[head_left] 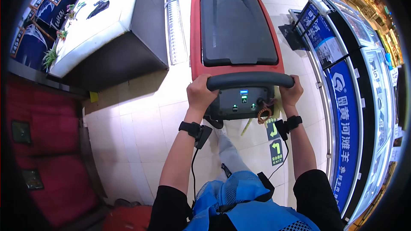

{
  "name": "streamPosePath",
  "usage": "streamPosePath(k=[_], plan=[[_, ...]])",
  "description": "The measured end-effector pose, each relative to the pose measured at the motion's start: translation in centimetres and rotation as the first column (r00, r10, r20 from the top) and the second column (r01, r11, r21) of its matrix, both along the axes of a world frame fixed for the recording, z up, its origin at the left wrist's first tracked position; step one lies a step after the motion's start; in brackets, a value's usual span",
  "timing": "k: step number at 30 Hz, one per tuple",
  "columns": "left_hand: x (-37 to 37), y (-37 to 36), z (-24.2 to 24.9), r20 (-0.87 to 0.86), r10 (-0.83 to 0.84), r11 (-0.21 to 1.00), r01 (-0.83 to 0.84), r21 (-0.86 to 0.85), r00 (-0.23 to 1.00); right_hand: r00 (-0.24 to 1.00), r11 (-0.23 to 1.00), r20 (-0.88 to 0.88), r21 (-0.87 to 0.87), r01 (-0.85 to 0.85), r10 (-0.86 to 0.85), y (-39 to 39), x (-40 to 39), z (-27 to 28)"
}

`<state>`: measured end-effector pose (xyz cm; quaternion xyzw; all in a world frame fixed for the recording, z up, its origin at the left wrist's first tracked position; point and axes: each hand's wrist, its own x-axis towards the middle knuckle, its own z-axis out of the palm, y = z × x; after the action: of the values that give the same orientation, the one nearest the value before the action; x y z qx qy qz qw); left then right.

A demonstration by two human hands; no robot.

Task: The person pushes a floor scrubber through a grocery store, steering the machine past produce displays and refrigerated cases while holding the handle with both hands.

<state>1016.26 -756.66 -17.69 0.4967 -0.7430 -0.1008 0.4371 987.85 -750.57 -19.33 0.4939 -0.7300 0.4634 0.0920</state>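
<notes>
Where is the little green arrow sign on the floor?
In the head view, the green arrow sign is stuck on the floor tiles just below the right hand, beside the scrubbing machine and near the blue display case.

We are looking from one head-worn camera, facing forward and steeply down, close over our own arms and the scrubber handle (250,79), with the tiled floor (141,137) spreading wide under a fisheye lens.
</notes>
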Motion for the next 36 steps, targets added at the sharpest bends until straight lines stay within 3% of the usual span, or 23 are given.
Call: streamPosePath(k=[6, 15, 22, 36], plan=[[0.8, -10.5, -0.2, -0.006, -0.042, 0.999, 0.041, -0.027, 0.999, 1.000, 0.998, 0.005, -0.066, 0.006, -0.006, -9.3, 0.9, -0.7], [1.4, -24.2, -0.7, 0.036, -0.092, 0.996, 0.092, 0.004, 0.995, 0.999, 0.999, 0.009, 0.018, 0.039, -0.039, -21.2, 2.0, -0.1], [0.6, -34.1, -1.0, 0.036, -0.121, 0.993, 0.121, -0.006, 0.992, 0.992, 0.992, -0.004, 0.015, 0.127, -0.127, -29.9, 2.0, -0.3], [0.9, -55.8, -2.1, -0.033, -0.340, 0.940, 0.340, 0.005, 0.940, 0.945, 0.944, -0.011, 0.047, 0.328, -0.327, -47.7, 3.8, -1.2]])
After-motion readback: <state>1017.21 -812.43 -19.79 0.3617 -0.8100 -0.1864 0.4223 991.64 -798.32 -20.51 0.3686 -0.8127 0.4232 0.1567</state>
